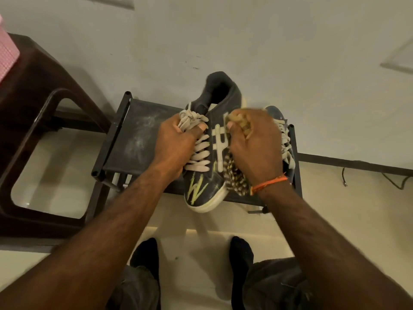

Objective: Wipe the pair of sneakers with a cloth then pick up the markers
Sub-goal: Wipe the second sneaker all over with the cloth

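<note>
A dark sneaker (215,108) with pale laces and yellow marks on its toe stands on a small black rack (131,142), toe toward me. My left hand (176,142) grips it over the laces, thumb across them. My right hand (254,142) holds a bunched patterned cloth (234,177) against the sneaker's right side, part of the cloth hanging below the wrist. The second sneaker (276,113) sits behind my right hand, mostly hidden. No markers are in view.
A dark brown plastic stool (33,113) stands to the left with a pink object (6,54) on it. The wall is right behind the rack. A black cable (380,175) lies on the floor at right. My feet in black socks (145,253) are below the rack.
</note>
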